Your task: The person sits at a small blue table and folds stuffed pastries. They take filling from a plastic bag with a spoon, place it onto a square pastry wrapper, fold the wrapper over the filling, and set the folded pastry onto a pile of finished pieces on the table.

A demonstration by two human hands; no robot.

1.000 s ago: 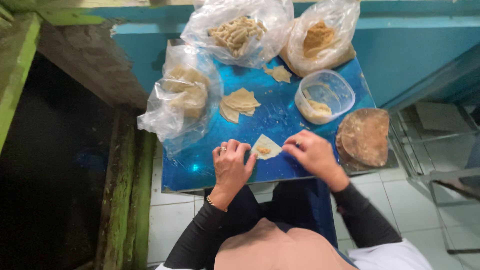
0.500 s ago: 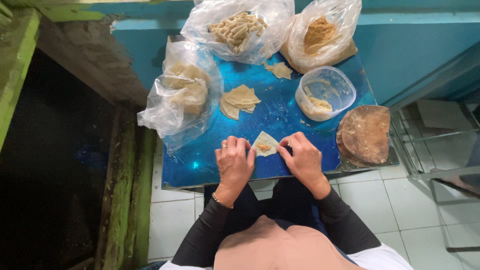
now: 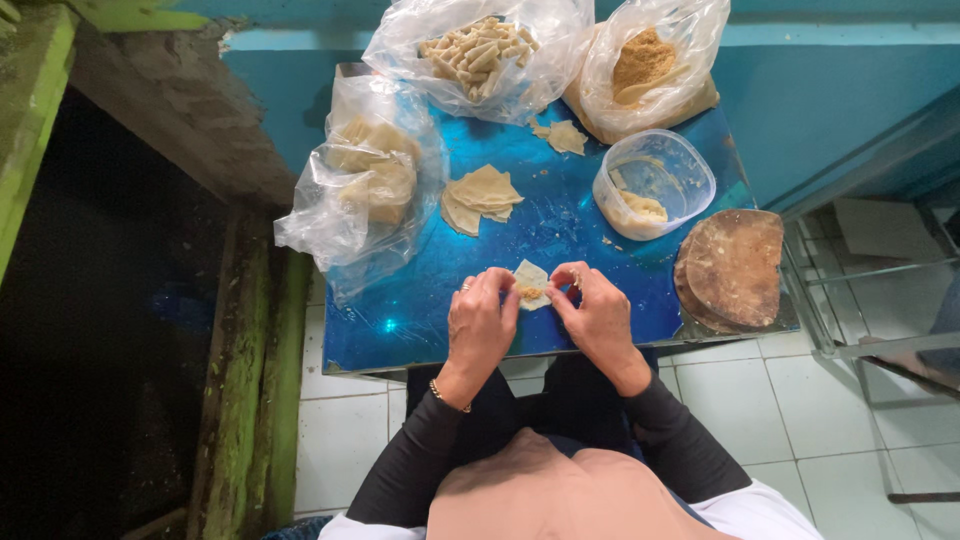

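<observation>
Single view only: head cam, worn by the person, looking approx. straight down from above, close range. Blue desk (image 3: pixel 420 320) fills frame centre, far edge at top, wearer's arms and lap at bottom w/ tiled floor (image 3: pixel 800 400) to the right. No 2nd view, so no shared area.

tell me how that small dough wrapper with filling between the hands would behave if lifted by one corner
The wrapper looks thin and pale, so it would probably droop rather than stay flat. The dab of filling on it might slide or spill if it tilts. Since both the left hand and right hand pinch its edges, it likely tears easily under a rough pull.
</observation>
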